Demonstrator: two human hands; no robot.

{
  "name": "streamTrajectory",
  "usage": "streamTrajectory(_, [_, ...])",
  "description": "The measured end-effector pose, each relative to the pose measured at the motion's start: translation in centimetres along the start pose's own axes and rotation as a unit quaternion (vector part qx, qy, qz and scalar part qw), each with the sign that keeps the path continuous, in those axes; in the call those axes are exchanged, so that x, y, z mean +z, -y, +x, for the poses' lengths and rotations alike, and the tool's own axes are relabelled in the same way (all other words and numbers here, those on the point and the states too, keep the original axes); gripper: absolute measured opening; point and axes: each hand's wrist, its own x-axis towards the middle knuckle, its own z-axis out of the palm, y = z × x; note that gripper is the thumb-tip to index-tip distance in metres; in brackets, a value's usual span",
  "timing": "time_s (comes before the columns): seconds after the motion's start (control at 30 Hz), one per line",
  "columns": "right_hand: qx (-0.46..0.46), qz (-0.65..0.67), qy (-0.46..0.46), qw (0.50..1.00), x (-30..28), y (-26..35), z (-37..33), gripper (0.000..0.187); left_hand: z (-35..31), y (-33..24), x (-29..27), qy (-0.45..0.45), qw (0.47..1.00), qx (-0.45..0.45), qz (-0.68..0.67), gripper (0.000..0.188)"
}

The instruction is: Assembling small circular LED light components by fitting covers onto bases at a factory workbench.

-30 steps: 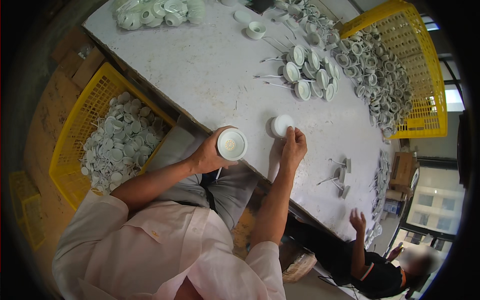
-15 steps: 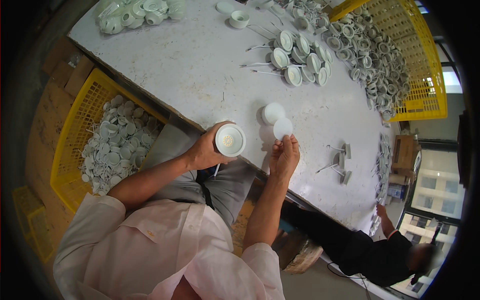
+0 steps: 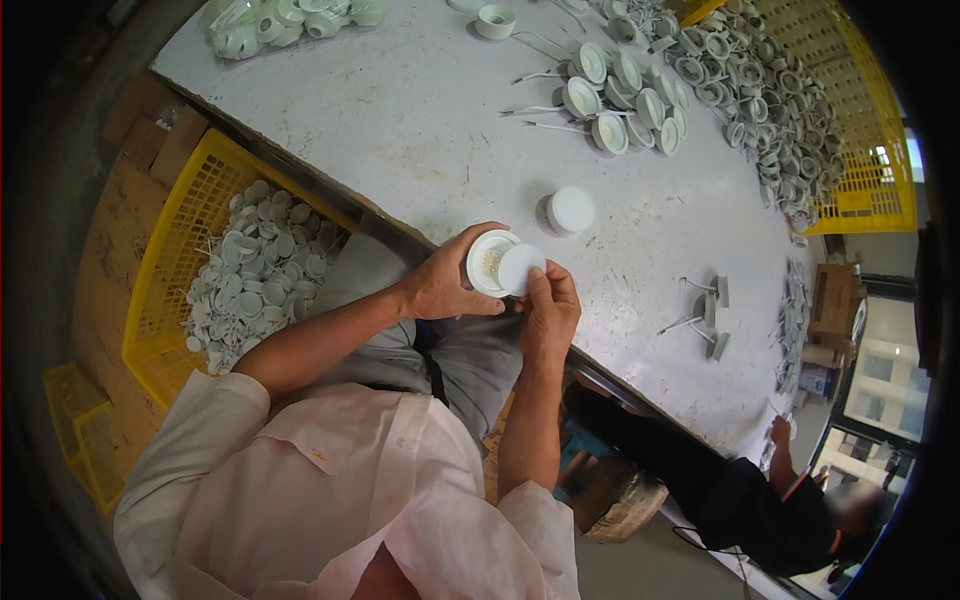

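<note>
By the edge of the bench (image 3: 400, 140), our left hand (image 3: 442, 282) cups the white housing (image 3: 484, 260) and our right hand (image 3: 551, 306) pinches the white disc (image 3: 521, 268) overlapping it, both probably light, stiff and best held by their rims.

R hand (image 3: 550, 307) brought wht disc (image 3: 522, 268) across, now partly o/ cup (image 3: 486, 262).
</note>
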Motion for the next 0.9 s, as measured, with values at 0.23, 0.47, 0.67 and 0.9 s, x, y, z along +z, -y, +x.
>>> streamTrajectory(0.23, [-0.057, -0.068, 0.001, 0.996, 1.6, 0.2, -0.8, 0.022, 0.0, -0.8, 0.5, -0.015, 0.999, 0.028, 0.040, 0.072])
streamTrajectory(0.47, [-0.053, -0.083, -0.004, 0.995, 2.4, 0.7, -1.5, 0.021, -0.6, -1.5, 0.8, -0.054, 0.998, -0.018, 0.027, 0.056])
streamTrajectory(0.67, [-0.052, -0.068, 0.008, 0.996, 2.6, 0.6, -1.7, 0.021, -1.0, -1.4, 0.8, -0.055, 0.997, 0.006, 0.046, 0.050])
streamTrajectory(0.9, [-0.025, -0.054, 0.038, 0.997, 1.8, 0.2, -1.0, 0.025, -0.9, -1.5, 0.8, -0.035, 0.997, -0.013, 0.065, 0.050])
